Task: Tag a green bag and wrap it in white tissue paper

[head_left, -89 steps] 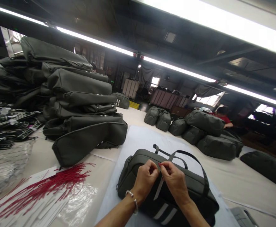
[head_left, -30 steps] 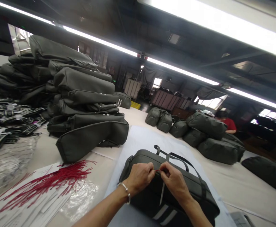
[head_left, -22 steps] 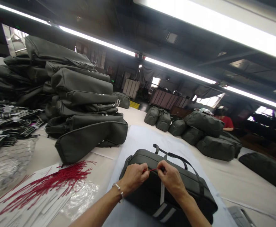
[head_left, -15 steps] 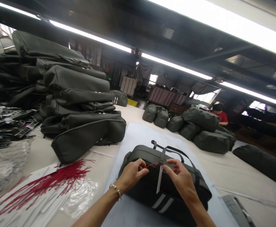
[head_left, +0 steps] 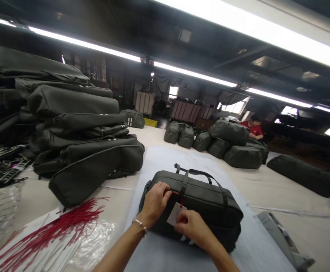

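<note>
Cord (head_left: 181, 201) at the dark bag's (head_left: 210, 198) handle (head_left: 184, 183) is pinched by the left hand (head_left: 155, 201); its white tag (head_left: 173, 214), seemingly gripped by the right hand (head_left: 192, 226), could be torn by hard tugging.

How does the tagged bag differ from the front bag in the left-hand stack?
The tagged bag stands full and boxy; the front bag lies slanted and looks slack.
The tagged bag shows raised strap handles; the front bag shows none.
A white tag on red cord hangs at the tagged bag; no tag shows on the front bag.
Both are dark grey-green.
</note>
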A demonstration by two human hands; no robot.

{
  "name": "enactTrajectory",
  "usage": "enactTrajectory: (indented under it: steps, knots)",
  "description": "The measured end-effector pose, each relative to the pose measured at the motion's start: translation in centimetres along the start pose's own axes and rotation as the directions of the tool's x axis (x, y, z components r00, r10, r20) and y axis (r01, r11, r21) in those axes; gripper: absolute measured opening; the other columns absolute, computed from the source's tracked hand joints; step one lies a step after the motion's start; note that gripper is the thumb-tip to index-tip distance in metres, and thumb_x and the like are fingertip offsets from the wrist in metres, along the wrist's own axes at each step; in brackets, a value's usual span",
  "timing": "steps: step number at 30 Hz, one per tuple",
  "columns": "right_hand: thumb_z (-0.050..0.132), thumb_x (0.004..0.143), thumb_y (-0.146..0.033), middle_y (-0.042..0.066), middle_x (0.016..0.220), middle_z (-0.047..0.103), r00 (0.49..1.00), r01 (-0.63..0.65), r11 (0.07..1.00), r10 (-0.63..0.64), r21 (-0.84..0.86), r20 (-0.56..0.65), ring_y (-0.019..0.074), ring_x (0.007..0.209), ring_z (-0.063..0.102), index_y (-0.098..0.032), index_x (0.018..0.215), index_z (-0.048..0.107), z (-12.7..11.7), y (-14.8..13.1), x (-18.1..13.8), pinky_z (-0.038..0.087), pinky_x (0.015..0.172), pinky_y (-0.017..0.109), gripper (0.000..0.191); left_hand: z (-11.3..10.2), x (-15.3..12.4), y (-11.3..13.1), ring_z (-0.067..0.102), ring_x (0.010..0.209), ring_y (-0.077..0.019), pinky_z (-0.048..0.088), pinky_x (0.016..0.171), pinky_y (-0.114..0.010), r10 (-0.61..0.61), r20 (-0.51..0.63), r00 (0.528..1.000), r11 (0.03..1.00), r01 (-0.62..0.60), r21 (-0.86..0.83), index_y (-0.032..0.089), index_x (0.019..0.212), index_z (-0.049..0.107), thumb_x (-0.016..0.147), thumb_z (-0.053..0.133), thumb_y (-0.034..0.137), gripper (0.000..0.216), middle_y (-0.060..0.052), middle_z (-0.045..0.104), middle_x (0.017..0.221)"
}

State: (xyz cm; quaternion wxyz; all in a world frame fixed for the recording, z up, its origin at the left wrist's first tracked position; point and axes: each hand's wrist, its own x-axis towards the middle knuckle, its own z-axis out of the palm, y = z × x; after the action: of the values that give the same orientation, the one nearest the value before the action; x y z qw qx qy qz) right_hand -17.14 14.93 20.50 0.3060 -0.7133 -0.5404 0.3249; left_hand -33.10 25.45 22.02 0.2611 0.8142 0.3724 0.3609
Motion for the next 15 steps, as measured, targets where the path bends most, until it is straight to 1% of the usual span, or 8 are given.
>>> enactTrajectory:
  steps: [2,3,4,6,8,11,13,15]
  knots:
    - [0.060,0.062,-0.019,-0.004,0.053,0.059,0.982,-0.037,0.999,0.035,0.005,0.185,0.0111,0.043,0.052,-0.019,0.064,0.066,-1.1,0.3,-1.2,0.035,0.041,0.020,0.006,-0.3,0.9,0.8,0.056,0.092,-0.0218,0.041,0.083,-0.034,0.052,-0.064,0.997,0.995,-0.046,0.083,0.021,0.090,0.060,0.090,0.050,0.029,0.013,-0.005,0.063,0.096]
    - [0.058,0.065,-0.021,-0.004,0.055,0.061,0.977,-0.050,0.999,0.047,0.007,0.209,0.0108,0.042,0.052,-0.019,0.067,0.067,-2.3,0.4,-1.5,0.035,0.041,0.020,0.009,-0.3,1.6,1.3,0.055,0.095,-0.0230,0.041,0.085,-0.035,0.077,-0.075,0.994,0.992,-0.068,0.110,0.021,0.093,0.060,0.090,0.052,0.030,0.013,-0.005,0.063,0.098]
    - [0.056,0.071,-0.025,-0.003,0.058,0.062,0.986,-0.047,0.999,0.047,-0.004,0.163,0.0111,0.044,0.053,-0.020,0.071,0.067,-3.8,0.4,-1.6,0.037,0.042,0.021,0.012,-0.2,2.4,1.9,0.055,0.098,-0.0241,0.041,0.087,-0.037,0.095,-0.068,0.993,0.989,-0.086,0.124,0.021,0.097,0.060,0.090,0.053,0.032,0.015,-0.006,0.064,0.102]
    - [0.053,0.079,-0.035,-0.002,0.066,0.066,0.997,-0.003,0.995,-0.005,-0.102,-0.077,0.0143,0.056,0.060,-0.023,0.075,0.067,-7.6,0.4,-1.0,0.044,0.053,0.024,0.019,0.7,4.4,3.3,0.053,0.108,-0.0274,0.039,0.093,-0.040,0.096,-0.009,0.995,0.986,-0.094,0.138,0.020,0.111,0.057,0.089,0.054,0.039,0.029,-0.009,0.063,0.113]
    - [0.048,0.086,-0.041,0.000,0.082,0.070,0.962,0.028,0.954,-0.108,-0.300,-0.253,0.0190,0.079,0.065,-0.025,0.085,0.069,-11.3,0.6,0.6,0.049,0.073,0.029,0.026,2.1,6.5,4.5,0.052,0.113,-0.0321,0.038,0.096,-0.043,0.054,0.078,0.995,0.985,-0.067,0.161,0.018,0.123,0.051,0.084,0.060,0.047,0.050,-0.014,0.061,0.119]
    - [0.041,0.090,-0.034,0.004,0.103,0.070,0.956,0.036,0.869,-0.173,-0.493,-0.235,0.0216,0.099,0.063,-0.025,0.095,0.070,-14.2,1.6,4.2,0.045,0.091,0.033,0.030,4.8,8.8,5.4,0.060,0.103,-0.0355,0.042,0.090,-0.045,-0.029,0.177,0.984,0.979,-0.008,0.205,0.017,0.126,0.049,0.072,0.072,0.037,0.062,-0.015,0.067,0.106]
    - [0.045,0.087,-0.026,0.007,0.107,0.070,0.972,0.044,0.852,-0.158,-0.522,-0.176,0.0222,0.104,0.061,-0.022,0.094,0.071,-14.2,2.5,7.1,0.043,0.094,0.033,0.027,6.3,9.5,5.3,0.063,0.098,-0.0331,0.044,0.086,-0.043,-0.057,0.184,0.981,0.976,0.016,0.217,0.019,0.127,0.049,0.072,0.067,0.022,0.058,-0.013,0.069,0.100]
    - [0.053,0.082,-0.023,0.013,0.122,0.063,0.969,-0.005,0.851,-0.125,-0.524,-0.213,0.0272,0.119,0.053,-0.016,0.101,0.069,-13.3,3.2,9.9,0.036,0.103,0.038,0.026,7.2,9.6,4.7,0.064,0.097,-0.0292,0.045,0.084,-0.039,-0.080,0.163,0.983,0.977,0.045,0.206,0.020,0.130,0.045,0.076,0.059,0.016,0.056,-0.011,0.068,0.103]
